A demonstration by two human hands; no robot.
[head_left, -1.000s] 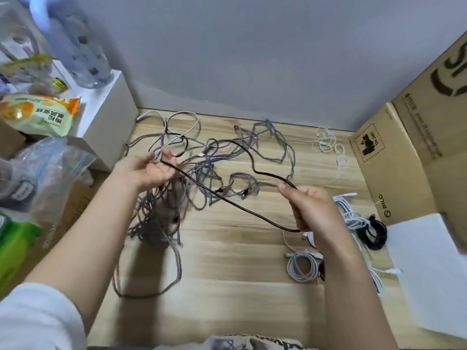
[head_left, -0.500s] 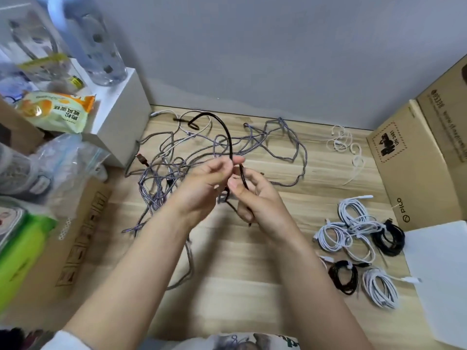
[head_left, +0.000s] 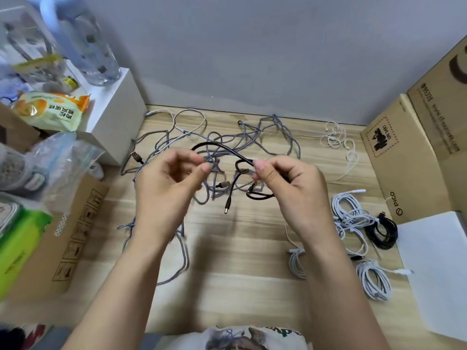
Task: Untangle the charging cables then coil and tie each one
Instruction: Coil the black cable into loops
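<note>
A black cable arcs between both hands above the wooden table. My left hand pinches one part of it between thumb and forefinger. My right hand grips small loops of the same cable, and its plug end dangles below. Behind the hands lies a tangle of grey braided cables, spreading to the table's left. Coiled white cables and a coiled black cable lie at the right.
Cardboard boxes stand at the right, with a white sheet in front. Thin white ties lie at the back right. A white box, snack bags, a bottle and a flat carton crowd the left.
The hands have drawn apart from the middle. The tall black loop that stood above them has flattened into a low arc, and the plug end now hangs free.
</note>
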